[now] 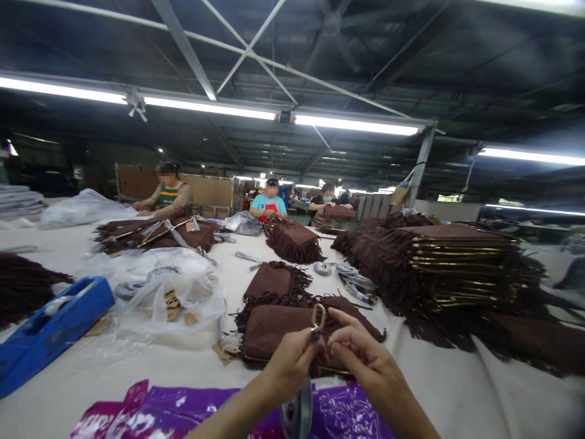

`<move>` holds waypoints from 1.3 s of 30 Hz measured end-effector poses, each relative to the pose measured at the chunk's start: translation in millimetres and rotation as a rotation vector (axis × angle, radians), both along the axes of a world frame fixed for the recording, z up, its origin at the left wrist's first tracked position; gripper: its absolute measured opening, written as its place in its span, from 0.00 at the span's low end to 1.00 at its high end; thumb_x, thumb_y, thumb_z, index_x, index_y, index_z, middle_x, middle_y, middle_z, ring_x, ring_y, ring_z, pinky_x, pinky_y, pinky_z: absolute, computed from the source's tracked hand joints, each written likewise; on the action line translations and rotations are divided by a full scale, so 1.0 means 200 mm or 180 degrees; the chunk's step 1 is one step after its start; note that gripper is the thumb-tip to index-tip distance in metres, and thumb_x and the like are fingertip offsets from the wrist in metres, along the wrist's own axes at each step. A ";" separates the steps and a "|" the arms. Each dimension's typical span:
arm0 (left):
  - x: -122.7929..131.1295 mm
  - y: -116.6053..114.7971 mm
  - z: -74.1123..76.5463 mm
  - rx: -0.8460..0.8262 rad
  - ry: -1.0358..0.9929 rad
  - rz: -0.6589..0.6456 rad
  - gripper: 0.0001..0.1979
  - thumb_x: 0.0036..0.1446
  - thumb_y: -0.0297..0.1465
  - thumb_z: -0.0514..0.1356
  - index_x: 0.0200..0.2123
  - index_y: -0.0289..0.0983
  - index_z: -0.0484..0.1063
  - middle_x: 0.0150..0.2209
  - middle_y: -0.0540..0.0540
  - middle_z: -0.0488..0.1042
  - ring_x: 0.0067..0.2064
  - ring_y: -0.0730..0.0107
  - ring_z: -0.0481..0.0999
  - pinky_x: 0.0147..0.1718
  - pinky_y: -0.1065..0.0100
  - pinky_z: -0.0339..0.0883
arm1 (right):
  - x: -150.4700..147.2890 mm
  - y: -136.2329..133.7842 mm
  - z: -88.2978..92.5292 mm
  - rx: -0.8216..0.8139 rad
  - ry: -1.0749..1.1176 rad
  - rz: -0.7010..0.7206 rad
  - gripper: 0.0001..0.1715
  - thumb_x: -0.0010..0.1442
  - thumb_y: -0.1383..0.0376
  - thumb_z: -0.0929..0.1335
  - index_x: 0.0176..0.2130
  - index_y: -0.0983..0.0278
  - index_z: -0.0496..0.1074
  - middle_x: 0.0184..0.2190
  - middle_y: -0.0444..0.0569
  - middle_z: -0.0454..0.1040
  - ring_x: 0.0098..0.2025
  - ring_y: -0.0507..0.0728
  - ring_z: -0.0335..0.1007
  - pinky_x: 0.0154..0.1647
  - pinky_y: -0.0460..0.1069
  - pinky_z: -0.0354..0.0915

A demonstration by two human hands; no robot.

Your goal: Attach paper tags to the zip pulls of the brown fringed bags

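My left hand is closed in a pinch on a gold-coloured metal clasp, gripping it at the lower end. Below that hand hangs a coiled grey strap, which seems to be attached to the clasp. Close by on the right, my right hand has its index finger stretched towards the clasp and its thumb apart from it; I see nothing held in it. Just beyond both hands lies a brown fringed bag with a gold zip edge. Purple printed plastic lies under my forearms.
A blue tape dispenser and a clear plastic bag with tags are on the left. Stacked brown fringed bags rise at the right. Wrapped straps lie mid-table. Several people work across the table.
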State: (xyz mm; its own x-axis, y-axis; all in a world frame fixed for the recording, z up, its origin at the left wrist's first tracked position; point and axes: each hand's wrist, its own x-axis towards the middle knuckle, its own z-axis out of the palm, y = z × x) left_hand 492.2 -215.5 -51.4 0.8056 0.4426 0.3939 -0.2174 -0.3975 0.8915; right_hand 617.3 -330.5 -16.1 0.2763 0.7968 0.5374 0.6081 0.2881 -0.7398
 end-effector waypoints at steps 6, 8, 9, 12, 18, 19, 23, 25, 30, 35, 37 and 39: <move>-0.04 -0.01 -0.05 0.0985 0.0319 0.0097 0.28 0.66 0.47 0.39 0.32 0.34 0.70 0.28 0.46 0.68 0.31 0.69 0.66 0.34 0.70 0.60 | 0.00 0.10 0.06 -0.0158 0.0296 -0.0404 0.17 0.59 0.53 0.66 0.31 0.63 0.73 0.19 0.41 0.67 0.24 0.52 0.63 0.26 0.45 0.61; -0.08 0.00 -0.04 0.1020 0.0412 0.0125 0.26 0.67 0.43 0.41 0.33 0.35 0.73 0.31 0.44 0.70 0.35 0.66 0.68 0.41 0.68 0.61 | 0.02 0.11 0.04 -0.0163 0.0522 -0.0363 0.18 0.58 0.51 0.67 0.32 0.63 0.73 0.19 0.40 0.67 0.24 0.52 0.63 0.27 0.46 0.60; -0.11 0.00 -0.02 0.0950 0.0371 0.0088 0.21 0.66 0.41 0.45 0.37 0.35 0.74 0.34 0.43 0.72 0.39 0.64 0.69 0.45 0.67 0.61 | 0.03 0.11 0.03 -0.0164 0.0609 -0.0313 0.19 0.58 0.50 0.67 0.32 0.63 0.73 0.19 0.40 0.67 0.24 0.52 0.63 0.27 0.46 0.60; -0.14 -0.02 0.09 0.0399 0.0001 -0.0144 0.23 0.58 0.32 0.56 0.57 0.38 0.65 0.50 0.41 0.69 0.52 0.60 0.66 0.54 0.64 0.57 | 0.02 0.10 0.03 -0.0220 0.0744 -0.0093 0.20 0.57 0.49 0.68 0.31 0.64 0.72 0.20 0.40 0.66 0.25 0.51 0.62 0.28 0.45 0.60; -0.04 -0.06 0.13 -0.0276 -0.0137 -0.0360 0.15 0.62 0.36 0.51 0.34 0.32 0.70 0.27 0.48 0.70 0.30 0.72 0.67 0.34 0.71 0.62 | -0.03 0.11 0.08 -0.0109 0.0784 -0.0082 0.20 0.57 0.49 0.68 0.31 0.64 0.72 0.18 0.40 0.64 0.22 0.51 0.61 0.24 0.45 0.60; -0.03 -0.06 0.11 -0.0256 -0.0092 -0.0372 0.16 0.62 0.37 0.50 0.30 0.32 0.69 0.25 0.49 0.68 0.28 0.73 0.65 0.32 0.71 0.60 | -0.03 0.10 0.08 -0.0070 0.0713 -0.0150 0.20 0.57 0.49 0.68 0.31 0.64 0.72 0.18 0.40 0.65 0.22 0.52 0.61 0.24 0.46 0.61; -0.01 -0.04 0.03 -0.0060 -0.0075 0.0272 0.15 0.62 0.37 0.50 0.28 0.34 0.66 0.22 0.51 0.66 0.25 0.73 0.63 0.27 0.72 0.56 | 0.01 0.07 0.06 0.0297 -0.0041 -0.0608 0.19 0.59 0.51 0.67 0.29 0.62 0.74 0.29 0.48 0.72 0.33 0.57 0.69 0.35 0.49 0.67; -0.01 -0.03 0.03 0.0233 -0.0044 0.0748 0.14 0.63 0.36 0.49 0.28 0.35 0.65 0.22 0.51 0.65 0.25 0.73 0.63 0.27 0.72 0.54 | 0.01 0.03 0.04 0.0368 -0.0542 -0.0812 0.16 0.61 0.53 0.66 0.31 0.61 0.76 0.33 0.50 0.73 0.37 0.58 0.70 0.39 0.49 0.67; -0.01 -0.04 0.02 0.1069 0.0173 0.1290 0.12 0.62 0.31 0.49 0.26 0.36 0.63 0.24 0.49 0.67 0.26 0.72 0.64 0.27 0.70 0.53 | -0.04 -0.02 0.01 0.0336 -0.1143 -0.0882 0.15 0.65 0.59 0.62 0.36 0.60 0.76 0.31 0.49 0.75 0.33 0.56 0.73 0.35 0.47 0.68; 0.01 -0.04 -0.04 0.1741 0.0329 0.1637 0.12 0.62 0.28 0.47 0.29 0.36 0.66 0.28 0.46 0.71 0.29 0.67 0.69 0.29 0.68 0.56 | -0.05 -0.01 -0.02 0.0196 -0.1418 -0.0913 0.16 0.65 0.63 0.60 0.34 0.60 0.75 0.31 0.49 0.75 0.33 0.56 0.73 0.36 0.48 0.67; 0.02 -0.04 -0.06 0.2008 0.0356 0.1705 0.12 0.62 0.27 0.47 0.31 0.37 0.69 0.29 0.45 0.73 0.31 0.64 0.71 0.30 0.67 0.59 | -0.05 0.00 -0.03 0.0151 -0.1441 -0.0928 0.16 0.65 0.64 0.60 0.33 0.59 0.74 0.31 0.48 0.75 0.33 0.56 0.73 0.36 0.48 0.67; 0.03 -0.05 -0.07 0.2201 0.0365 0.1750 0.12 0.63 0.27 0.47 0.34 0.36 0.70 0.31 0.44 0.74 0.33 0.62 0.72 0.32 0.66 0.61 | -0.06 0.00 -0.03 0.0109 -0.1331 -0.0941 0.13 0.64 0.64 0.61 0.33 0.59 0.73 0.31 0.48 0.75 0.33 0.57 0.73 0.36 0.48 0.66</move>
